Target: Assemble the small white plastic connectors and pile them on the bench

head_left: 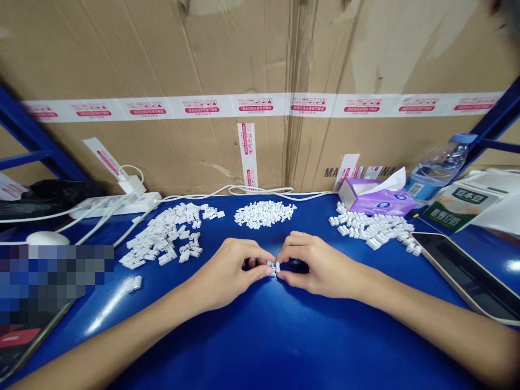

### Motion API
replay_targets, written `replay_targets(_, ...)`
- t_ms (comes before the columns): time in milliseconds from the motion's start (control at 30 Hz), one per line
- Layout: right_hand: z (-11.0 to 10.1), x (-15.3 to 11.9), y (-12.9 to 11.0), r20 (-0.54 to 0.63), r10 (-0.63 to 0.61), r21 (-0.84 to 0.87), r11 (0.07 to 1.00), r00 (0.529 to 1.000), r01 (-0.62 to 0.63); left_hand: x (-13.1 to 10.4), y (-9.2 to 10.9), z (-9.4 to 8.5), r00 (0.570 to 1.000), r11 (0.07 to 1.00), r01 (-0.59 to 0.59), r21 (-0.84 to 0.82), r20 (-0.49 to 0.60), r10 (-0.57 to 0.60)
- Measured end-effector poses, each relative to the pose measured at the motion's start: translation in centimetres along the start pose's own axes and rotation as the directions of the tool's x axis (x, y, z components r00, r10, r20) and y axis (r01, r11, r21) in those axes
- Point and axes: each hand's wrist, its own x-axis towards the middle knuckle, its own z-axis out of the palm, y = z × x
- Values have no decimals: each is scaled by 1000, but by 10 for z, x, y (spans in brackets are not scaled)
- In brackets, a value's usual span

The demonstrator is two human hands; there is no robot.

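A small white plastic part (pixel 273 268) is pinched between my two hands at the middle of the blue table. My left hand (pixel 233 271) grips its left side between thumb and fingers. From the other side, my right hand (pixel 312 264) closes thumb and fingertips on its right side; fingers partly cover it, so I cannot tell whether it is one piece or two. Beyond my hands lies a heap of tiny white pieces (pixel 264 214). Flat white plastic parts (pixel 166 233) are heaped at the left, and chunkier white pieces (pixel 374 228) at the right.
A white power strip (pixel 117 205) with cables stands at the back left. At the right are a purple tissue pack (pixel 377 197), a water bottle (pixel 441 165), a green-and-white carton (pixel 461 200) and a phone (pixel 467 276). A blurred-out device (pixel 36 319) lies at the left; cardboard (pixel 182 65) walls the back.
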Motion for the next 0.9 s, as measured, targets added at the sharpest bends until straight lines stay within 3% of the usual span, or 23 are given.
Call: replay_targets(900, 0, 1, 3, -7, -15, -13, 1000, 1000, 15, 2, -3, -1, 999, 994, 45, -94, 19, -44)
